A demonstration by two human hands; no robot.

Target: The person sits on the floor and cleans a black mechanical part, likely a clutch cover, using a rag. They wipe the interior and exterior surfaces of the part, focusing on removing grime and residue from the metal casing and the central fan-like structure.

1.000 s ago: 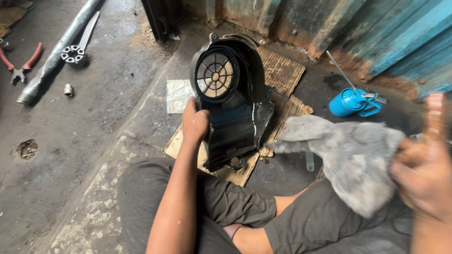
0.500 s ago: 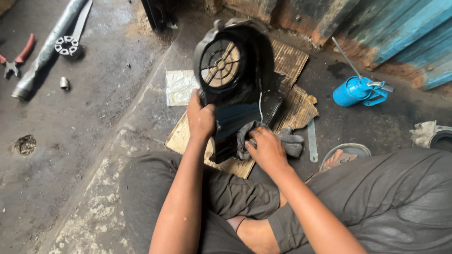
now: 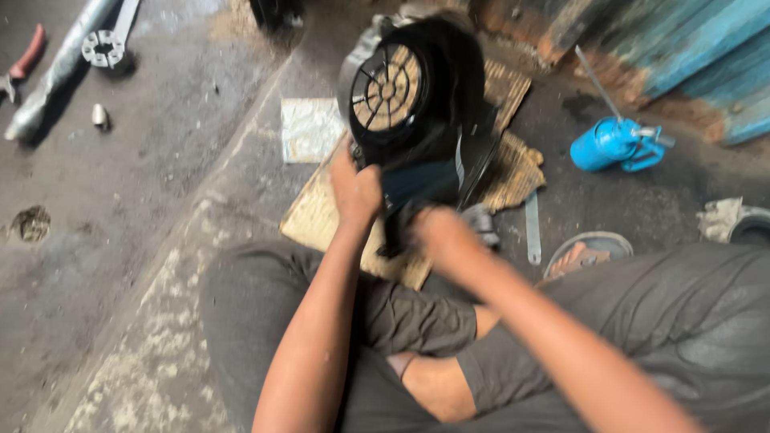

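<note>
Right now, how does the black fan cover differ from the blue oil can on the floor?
The black fan cover stands propped upright on cardboard, gripped by the left hand; the blue oil can lies apart, untouched. The cover is larger, with a round grille; the can is small, with a thin spout. Both sit near the blue wall.

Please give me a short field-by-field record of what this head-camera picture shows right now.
setting: gritty workshop floor, person seated cross-legged
left hand: grips the left edge of the black plastic fan cover, holding it upright
right hand: pressed low against the cover with a grey rag; blurred
under the cover: cardboard sheet
right side: blue oil can by the blue metal wall
top left: metal pipe, small socket, red-handled pliers
image quality: motion blur
</note>
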